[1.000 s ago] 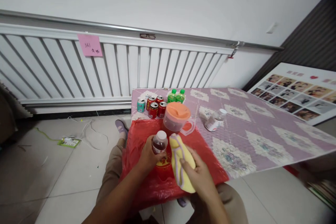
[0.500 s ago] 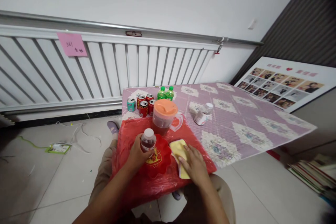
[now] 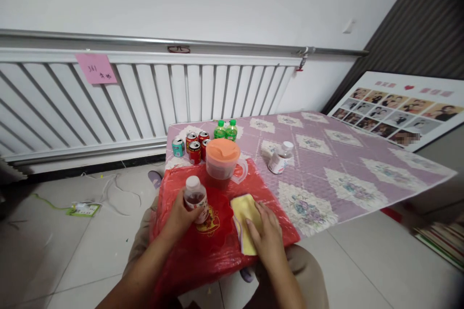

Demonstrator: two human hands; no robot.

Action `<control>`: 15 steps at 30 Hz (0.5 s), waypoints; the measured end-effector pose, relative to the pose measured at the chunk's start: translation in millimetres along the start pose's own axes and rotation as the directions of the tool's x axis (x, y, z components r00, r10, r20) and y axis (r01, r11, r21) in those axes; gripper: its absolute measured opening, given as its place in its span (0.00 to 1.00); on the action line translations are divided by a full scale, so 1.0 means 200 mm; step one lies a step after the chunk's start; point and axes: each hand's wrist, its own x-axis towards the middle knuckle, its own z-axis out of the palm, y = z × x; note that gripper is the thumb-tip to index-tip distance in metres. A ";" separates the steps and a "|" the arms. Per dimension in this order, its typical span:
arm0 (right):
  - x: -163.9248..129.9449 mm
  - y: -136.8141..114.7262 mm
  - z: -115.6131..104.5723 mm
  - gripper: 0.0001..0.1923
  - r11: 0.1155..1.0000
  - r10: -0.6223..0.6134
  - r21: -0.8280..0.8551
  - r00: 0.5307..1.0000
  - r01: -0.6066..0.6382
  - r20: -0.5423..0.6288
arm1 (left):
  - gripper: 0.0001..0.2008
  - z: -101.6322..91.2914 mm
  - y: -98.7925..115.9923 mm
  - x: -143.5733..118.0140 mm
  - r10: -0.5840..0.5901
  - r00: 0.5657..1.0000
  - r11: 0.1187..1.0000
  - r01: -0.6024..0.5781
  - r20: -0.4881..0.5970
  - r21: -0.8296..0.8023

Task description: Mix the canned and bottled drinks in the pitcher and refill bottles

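Note:
My left hand (image 3: 182,216) is wrapped round a small clear bottle (image 3: 196,199) with a white cap, a printed label and dark liquid inside. The bottle is over the left part of a red scalloped tray (image 3: 222,231) with a yellow print; I cannot tell whether its base touches. My right hand (image 3: 268,231) grips the right side of a folded yellow cloth (image 3: 243,215), thumb on top and fingers along its edge. Behind the tray stands a clear pitcher (image 3: 222,166) with an orange lid and dark liquid.
Red plastic sheeting (image 3: 177,178) covers the near surface. Several drink cans (image 3: 195,153) and two green-capped bottles (image 3: 231,131) stand at the back. Another white-capped bottle (image 3: 279,159) stands on the flowered purple tablecloth (image 3: 308,178). A radiator (image 3: 145,101) lines the wall.
My left hand has shifted the bottle slightly left, and it now leans a little leftward. My right hand stays at the yellow cloth. The camera view has turned slightly.

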 end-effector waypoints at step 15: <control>0.08 -0.62 0.09 0.36 0.878 -0.068 0.475 0.970 -0.053 0.234 | 0.37 0.05 0.21 -0.07 -0.014 0.981 0.992 0.039 0.191 -0.123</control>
